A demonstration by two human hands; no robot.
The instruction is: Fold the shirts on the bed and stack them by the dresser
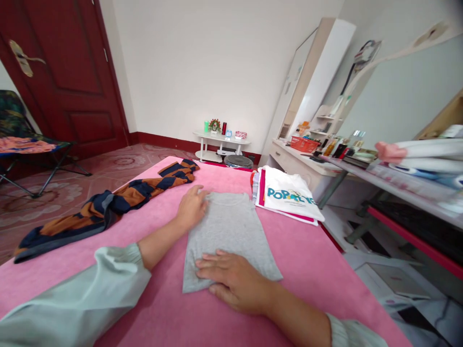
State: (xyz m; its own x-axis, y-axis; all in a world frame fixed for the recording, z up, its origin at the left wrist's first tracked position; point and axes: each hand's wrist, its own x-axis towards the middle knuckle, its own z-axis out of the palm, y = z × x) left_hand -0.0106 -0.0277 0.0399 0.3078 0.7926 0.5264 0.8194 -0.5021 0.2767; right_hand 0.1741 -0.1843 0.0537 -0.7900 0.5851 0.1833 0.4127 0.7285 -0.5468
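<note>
A grey garment [231, 231], folded into a long rectangle, lies on the pink bed cover [311, 260] in front of me. My left hand [191, 207] rests flat on its far left corner with fingers stretched out. Spread flat on the garment's near edge is my right hand [235, 279], palm down. Neither hand grips anything. Both arms wear pale green sleeves.
An orange and navy striped garment [119, 202] lies crumpled at the left. A stack of folded shirts with a white printed one on top [289, 195] sits at the far right corner. A desk [398, 183] and a shelf stand right; a folding chair [32, 144] and a red door stand left.
</note>
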